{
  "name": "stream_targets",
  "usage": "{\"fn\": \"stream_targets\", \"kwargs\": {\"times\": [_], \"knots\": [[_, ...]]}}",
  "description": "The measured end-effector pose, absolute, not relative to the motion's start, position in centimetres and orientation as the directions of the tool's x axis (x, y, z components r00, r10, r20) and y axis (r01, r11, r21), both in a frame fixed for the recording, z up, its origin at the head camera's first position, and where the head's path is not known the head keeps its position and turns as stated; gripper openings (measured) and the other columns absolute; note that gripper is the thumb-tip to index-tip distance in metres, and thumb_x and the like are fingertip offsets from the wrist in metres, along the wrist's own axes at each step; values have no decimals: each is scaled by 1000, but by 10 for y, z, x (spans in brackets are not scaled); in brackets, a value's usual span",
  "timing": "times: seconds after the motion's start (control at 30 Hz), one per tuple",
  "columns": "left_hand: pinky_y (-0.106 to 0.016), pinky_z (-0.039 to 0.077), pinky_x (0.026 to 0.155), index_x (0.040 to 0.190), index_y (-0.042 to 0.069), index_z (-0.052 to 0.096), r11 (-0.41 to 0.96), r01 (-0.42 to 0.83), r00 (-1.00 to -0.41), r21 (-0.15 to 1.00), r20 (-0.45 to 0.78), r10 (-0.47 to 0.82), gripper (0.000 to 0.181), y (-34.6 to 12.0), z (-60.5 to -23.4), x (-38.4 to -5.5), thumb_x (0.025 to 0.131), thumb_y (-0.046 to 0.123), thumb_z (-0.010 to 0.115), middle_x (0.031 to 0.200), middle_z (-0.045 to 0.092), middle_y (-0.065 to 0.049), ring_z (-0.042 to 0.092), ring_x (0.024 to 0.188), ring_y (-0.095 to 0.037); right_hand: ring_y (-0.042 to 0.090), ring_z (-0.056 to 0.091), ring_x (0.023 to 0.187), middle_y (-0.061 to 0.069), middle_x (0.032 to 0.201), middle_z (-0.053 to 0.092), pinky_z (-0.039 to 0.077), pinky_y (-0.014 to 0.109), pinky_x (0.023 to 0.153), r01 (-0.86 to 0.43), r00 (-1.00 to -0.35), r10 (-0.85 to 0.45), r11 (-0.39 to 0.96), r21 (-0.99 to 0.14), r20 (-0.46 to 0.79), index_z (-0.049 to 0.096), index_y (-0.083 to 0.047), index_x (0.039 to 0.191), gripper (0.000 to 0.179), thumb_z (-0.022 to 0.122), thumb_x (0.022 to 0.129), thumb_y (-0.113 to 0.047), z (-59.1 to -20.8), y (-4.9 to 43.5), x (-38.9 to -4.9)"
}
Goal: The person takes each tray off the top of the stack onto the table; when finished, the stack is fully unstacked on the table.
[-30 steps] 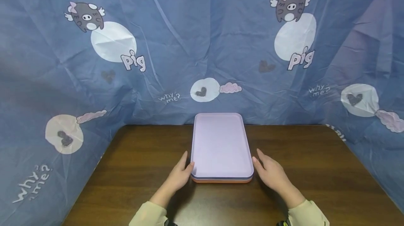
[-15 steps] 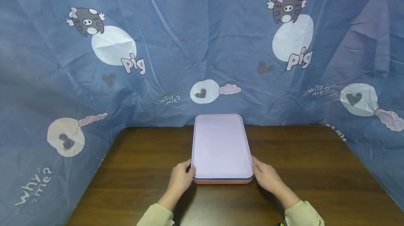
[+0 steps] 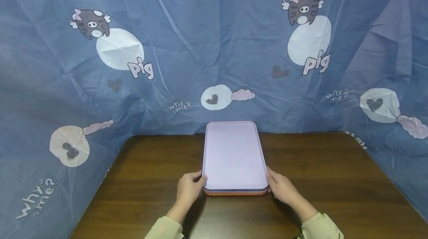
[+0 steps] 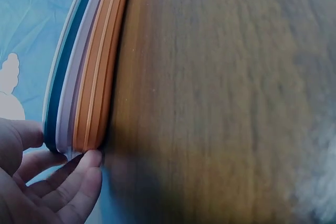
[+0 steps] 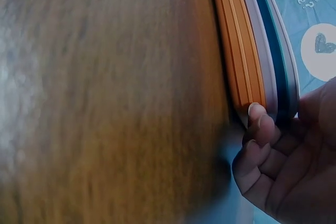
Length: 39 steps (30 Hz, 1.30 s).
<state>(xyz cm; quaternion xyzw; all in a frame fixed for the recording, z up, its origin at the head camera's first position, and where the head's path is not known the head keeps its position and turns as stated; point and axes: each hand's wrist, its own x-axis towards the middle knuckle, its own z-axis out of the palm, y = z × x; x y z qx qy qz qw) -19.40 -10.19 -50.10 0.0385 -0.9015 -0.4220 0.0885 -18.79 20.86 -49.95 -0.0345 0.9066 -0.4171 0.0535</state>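
Note:
A stack of rectangular trays lies flat on the wooden table, with a pale lilac tray (image 3: 234, 153) on top. Below it, in the left wrist view, come a teal tray (image 4: 65, 72), a lilac layer (image 4: 76, 82) and orange trays (image 4: 102, 77) at the bottom. My left hand (image 3: 189, 187) holds the stack's near left side, thumb by the top rim and fingertips against the lower edges. Opposite, my right hand (image 3: 283, 189) holds the near right side; in the right wrist view its curled fingertips touch the orange trays (image 5: 241, 51). Parts of some fingers are hidden by the stack.
The dark wooden table (image 3: 150, 168) extends to both sides of the stack and in front of it. A blue curtain (image 3: 187, 46) printed with pigs and hearts hangs behind the table and along both sides.
Both hands have closed in on the stack from slightly apart and now grip its near sides. The stack has stayed about where it was; the head view tilted slightly.

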Motion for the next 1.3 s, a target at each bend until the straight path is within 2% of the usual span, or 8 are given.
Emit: {"fn": "stream_targets", "kwargs": {"times": [0.13,0.3,0.63,0.77,0.87,1.03,1.17,1.3], "knots": [[-46,64,77,118,3,78,629,-25,-982,777,100,-163,33,-101,-500,-193,89,18,76,95,81,-19,79,86,-32,17,48,49,4,65,56,46,29,47,-11,-990,-117,639,-769,-83,42,5,155,49,44,111,-18,-500,209,-188],[-28,51,51,123,-1,75,621,-52,-986,782,59,-157,37,-97,-499,-192,91,17,74,57,72,-7,66,45,-10,16,48,47,4,65,56,46,28,47,-6,-989,-120,627,-779,-90,43,7,153,49,45,110,-17,-501,209,-188],[-26,54,42,109,-6,76,608,-25,-989,793,69,-130,22,-89,-499,-193,95,8,65,58,67,-7,64,39,-12,15,43,45,4,65,57,41,27,42,24,-985,-123,602,-798,-123,41,3,156,50,43,111,-18,-502,212,-188],[-24,53,37,89,-7,71,588,-9,-992,809,68,-109,17,-86,-499,-192,97,3,60,56,63,-7,62,37,-12,14,39,43,5,65,59,37,25,40,36,-982,-130,574,-818,-134,39,1,157,50,43,112,-18,-503,214,-187],[-29,58,44,85,-6,69,632,9,-990,775,97,-105,18,-85,-498,-190,96,4,60,55,65,-8,62,36,-12,14,39,43,4,65,60,37,25,40,42,-980,-138,564,-825,-144,38,1,158,51,43,112,-20,-502,214,-187],[-38,64,60,97,-8,73,702,20,-986,712,131,-105,19,-85,-498,-184,94,8,63,52,67,-7,63,36,-11,14,40,43,4,67,61,38,26,40,37,-977,-152,566,-823,-149,37,1,158,52,43,112,-22,-501,215,-186],[-30,58,46,74,0,66,643,6,-988,766,104,-115,21,-83,-497,-184,94,5,60,48,66,-6,63,38,-12,15,42,44,6,66,61,40,25,40,40,-978,-149,556,-830,-147,37,1,158,51,43,112,-20,-500,216,-186],[-23,51,37,73,-1,64,591,-2,-987,807,93,-130,22,-80,-497,-183,93,-1,55,49,66,-9,64,38,-13,14,44,44,5,66,62,43,25,41,52,-978,-142,551,-833,-155,37,1,159,51,43,112,-21,-501,216,-187]]}}
